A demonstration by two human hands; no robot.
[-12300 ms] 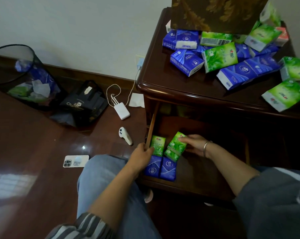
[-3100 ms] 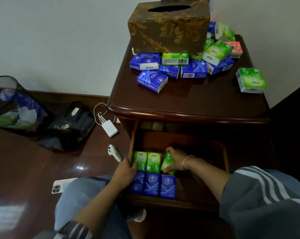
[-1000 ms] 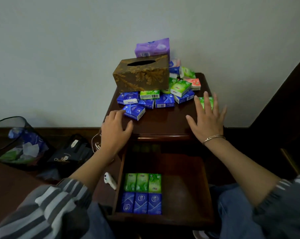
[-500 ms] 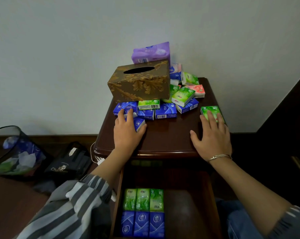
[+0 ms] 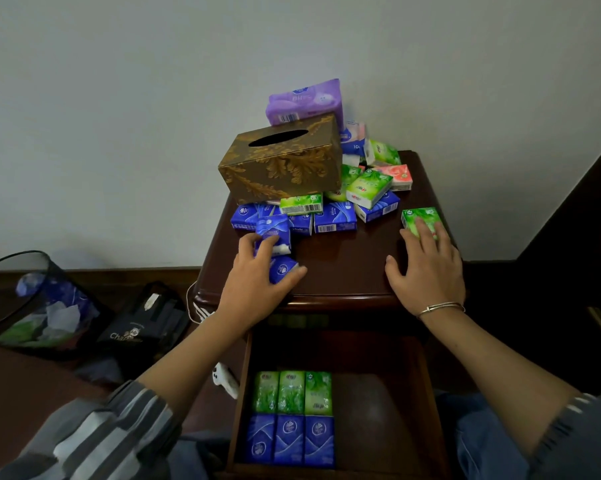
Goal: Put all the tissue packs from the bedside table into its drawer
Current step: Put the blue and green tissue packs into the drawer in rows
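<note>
Left hand (image 5: 257, 285) curls on two blue packs (image 5: 275, 244) at worktop (image 5: 344, 268) front-left, right hand (image 5: 427, 271) lies flat, fingers spread, on lone green pack (image 5: 422, 221) at right edge; open drawer (image 5: 378, 403) directly below, toward the person.

Drawer's (image 5: 378, 403) right half seemingly free

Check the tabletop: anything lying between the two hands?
Nothing. In the head view, bare dark wood of the bedside table separates the left hand from the right hand; the nearest blue packs sit farther back.
</note>
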